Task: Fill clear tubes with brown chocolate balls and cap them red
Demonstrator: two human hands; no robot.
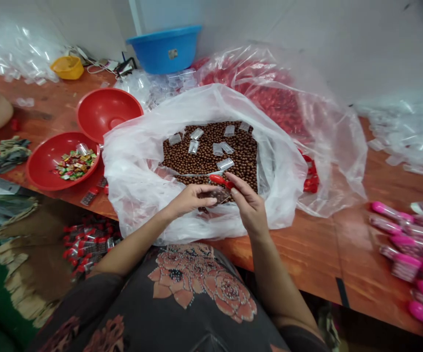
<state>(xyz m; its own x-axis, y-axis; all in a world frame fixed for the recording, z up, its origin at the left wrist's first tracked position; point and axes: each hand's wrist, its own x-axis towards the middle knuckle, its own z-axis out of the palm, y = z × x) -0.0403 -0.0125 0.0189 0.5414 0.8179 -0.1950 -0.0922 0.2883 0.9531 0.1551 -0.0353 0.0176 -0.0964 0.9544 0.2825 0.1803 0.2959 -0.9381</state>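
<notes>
My left hand (194, 199) is closed around a small clear plastic container (219, 195) with brown balls in it. Between the fingers of my right hand (248, 203) is a red plastic piece (220, 180) with a rounded end, held close above that container. Both hands are over the near side of a large white plastic bag (134, 156), which is rolled wide open. Small round brown balls (211, 132) fill the bag. Several clear little containers (225, 164) lie on top of the balls.
Left of the bag stand two red bowls (43, 166), one holding small wrapped pieces (75, 165). A blue basin (165, 51) and a bag of red parts (266, 88) are behind. Pink-capped tubes (405, 234) lie at right. Filled red-capped containers (90, 239) sit below the table edge.
</notes>
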